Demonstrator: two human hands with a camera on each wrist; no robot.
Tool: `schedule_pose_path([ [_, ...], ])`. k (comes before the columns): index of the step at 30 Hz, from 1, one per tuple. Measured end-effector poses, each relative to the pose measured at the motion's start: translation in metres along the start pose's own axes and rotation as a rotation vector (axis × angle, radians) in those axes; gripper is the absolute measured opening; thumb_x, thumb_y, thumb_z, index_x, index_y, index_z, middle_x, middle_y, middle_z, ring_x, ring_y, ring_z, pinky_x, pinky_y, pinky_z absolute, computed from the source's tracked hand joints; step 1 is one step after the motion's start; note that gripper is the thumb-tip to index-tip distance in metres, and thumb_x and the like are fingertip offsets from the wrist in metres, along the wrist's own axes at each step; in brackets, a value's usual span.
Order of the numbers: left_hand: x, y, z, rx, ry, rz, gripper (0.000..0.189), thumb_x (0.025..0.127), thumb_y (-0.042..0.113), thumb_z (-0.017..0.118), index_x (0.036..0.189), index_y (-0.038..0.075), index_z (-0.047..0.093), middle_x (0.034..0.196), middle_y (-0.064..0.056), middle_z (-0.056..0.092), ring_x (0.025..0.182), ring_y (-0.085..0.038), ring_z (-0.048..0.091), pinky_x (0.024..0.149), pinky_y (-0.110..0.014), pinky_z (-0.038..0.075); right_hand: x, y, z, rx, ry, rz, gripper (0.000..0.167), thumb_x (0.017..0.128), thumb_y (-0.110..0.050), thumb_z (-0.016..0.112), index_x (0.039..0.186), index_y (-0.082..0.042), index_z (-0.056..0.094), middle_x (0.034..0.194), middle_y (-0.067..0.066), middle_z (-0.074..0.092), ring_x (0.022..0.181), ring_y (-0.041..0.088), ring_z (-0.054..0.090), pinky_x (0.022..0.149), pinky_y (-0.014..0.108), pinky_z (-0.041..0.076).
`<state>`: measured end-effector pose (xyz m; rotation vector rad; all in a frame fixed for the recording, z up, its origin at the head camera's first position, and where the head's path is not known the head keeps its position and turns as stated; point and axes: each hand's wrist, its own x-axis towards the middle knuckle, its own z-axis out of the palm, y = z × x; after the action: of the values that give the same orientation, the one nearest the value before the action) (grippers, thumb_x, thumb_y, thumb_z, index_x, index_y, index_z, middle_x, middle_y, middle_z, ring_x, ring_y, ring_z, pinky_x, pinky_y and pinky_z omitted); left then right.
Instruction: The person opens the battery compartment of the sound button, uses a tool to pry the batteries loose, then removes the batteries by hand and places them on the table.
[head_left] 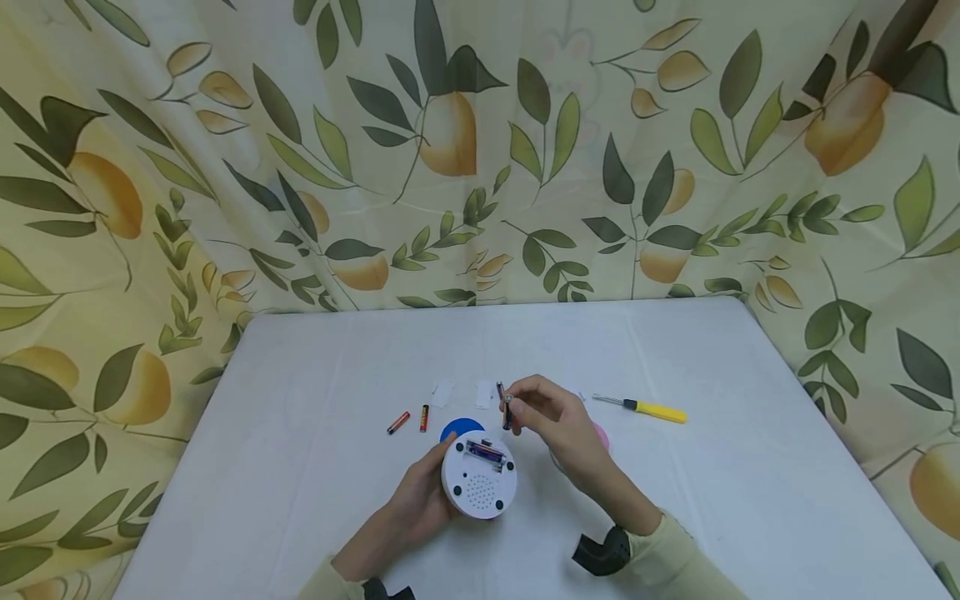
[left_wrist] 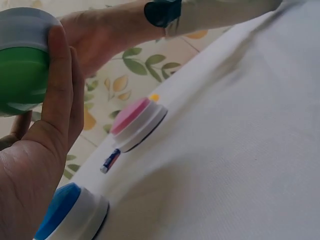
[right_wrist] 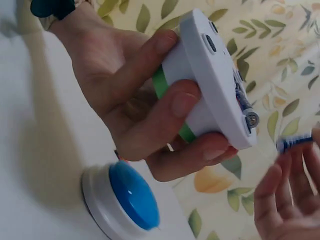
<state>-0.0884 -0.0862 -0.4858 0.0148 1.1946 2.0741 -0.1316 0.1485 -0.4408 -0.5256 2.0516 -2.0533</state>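
Observation:
In the head view my left hand (head_left: 420,498) grips a white round push-button device (head_left: 480,492) with its underside facing up. Several dark feet and a speaker grille show there, and a battery (head_left: 486,452) lies in its uncovered compartment. The device's green dome (left_wrist: 22,80) shows in the left wrist view. My right hand (head_left: 558,429) pinches a dark blue battery (right_wrist: 295,142) between thumb and fingers, apart from the device, to its right. Whether it holds a second battery is too small to tell.
A blue-topped button (head_left: 461,427) stands behind the held device, and a pink-topped one (head_left: 602,435) is partly hidden by my right hand. Two red batteries (head_left: 398,422) lie left. A yellow-handled screwdriver (head_left: 658,412) lies right. Small clear pieces (head_left: 442,393) lie farther back.

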Motion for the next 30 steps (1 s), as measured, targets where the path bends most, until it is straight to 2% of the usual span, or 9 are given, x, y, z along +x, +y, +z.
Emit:
schedule_pose_path([
  [4,-0.006,0.001,-0.004,-0.009,0.020,0.038,0.072,0.110,0.055,0.018,0.168,0.015,0.001,0.173,-0.019,0.010,0.149,-0.026,0.031,0.118,-0.042,0.034,0.005,0.005,0.007,0.056,0.089,0.089,0.031,0.106,-0.023,0.062,0.127,-0.002,0.060,0.100,0.001,0.068,0.086,0.013,0.063,0.083,0.025,0.058],
  [6,-0.008,0.002,-0.007,-0.016,0.030,0.057,0.073,0.110,0.056,0.018,0.168,0.015,0.002,0.173,-0.019,0.011,0.146,-0.023,0.034,0.115,-0.039,0.036,0.007,0.008,0.010,0.061,0.123,0.122,0.032,0.105,-0.025,0.064,0.128,-0.003,0.061,0.103,0.004,0.068,0.087,0.014,0.063,0.083,0.025,0.058],
  [10,-0.012,0.005,-0.012,-0.044,0.053,0.088,0.072,0.110,0.057,0.015,0.168,0.016,0.002,0.173,-0.019,0.012,0.142,-0.022,0.039,0.111,-0.040,0.039,0.012,0.018,0.014,0.041,0.159,0.169,0.033,0.104,-0.024,0.065,0.128,-0.002,0.061,0.108,0.012,0.067,0.089,0.016,0.066,0.082,0.027,0.061],
  [13,-0.015,0.008,-0.014,-0.058,0.087,0.106,0.073,0.110,0.059,0.018,0.168,0.017,0.006,0.169,-0.017,0.026,0.136,-0.021,0.048,0.106,-0.043,0.045,0.016,0.028,0.015,0.003,0.162,0.205,0.032,0.104,-0.018,0.065,0.128,0.002,0.059,0.109,0.017,0.066,0.086,0.018,0.068,0.078,0.030,0.063],
  [17,-0.018,0.013,-0.015,-0.070,0.121,0.119,0.073,0.109,0.060,0.019,0.168,0.020,0.009,0.155,-0.008,0.047,0.125,-0.020,0.058,0.099,-0.045,0.052,0.020,0.041,0.017,-0.103,0.166,0.235,0.028,0.102,-0.013,0.067,0.124,0.004,0.061,0.106,0.019,0.068,0.080,0.018,0.071,0.072,0.031,0.064],
  [23,-0.021,0.016,-0.015,-0.083,0.149,0.134,0.068,0.110,0.057,0.015,0.169,0.024,0.007,0.157,-0.009,0.045,0.123,-0.020,0.059,0.098,-0.045,0.053,0.021,0.051,0.021,-0.339,0.211,0.262,0.014,0.097,-0.011,0.072,0.110,-0.006,0.070,0.095,0.008,0.072,0.070,0.016,0.069,0.061,0.027,0.058],
  [26,-0.022,0.014,-0.016,-0.107,0.153,0.150,0.062,0.110,0.056,0.019,0.167,0.031,0.019,0.150,-0.003,0.053,0.122,-0.019,0.061,0.096,-0.045,0.054,0.020,0.055,0.021,-0.427,0.215,0.277,0.012,0.098,-0.012,0.071,0.108,-0.007,0.070,0.092,0.005,0.072,0.069,0.013,0.067,0.061,0.025,0.056],
  [30,-0.022,0.013,-0.017,-0.122,0.140,0.163,0.052,0.111,0.054,0.019,0.156,0.040,0.041,0.143,0.002,0.059,0.120,-0.018,0.063,0.095,-0.045,0.055,0.020,0.060,0.021,-0.492,0.215,0.297,0.009,0.098,-0.011,0.071,0.105,-0.007,0.071,0.087,0.004,0.072,0.066,0.012,0.064,0.060,0.025,0.055],
])
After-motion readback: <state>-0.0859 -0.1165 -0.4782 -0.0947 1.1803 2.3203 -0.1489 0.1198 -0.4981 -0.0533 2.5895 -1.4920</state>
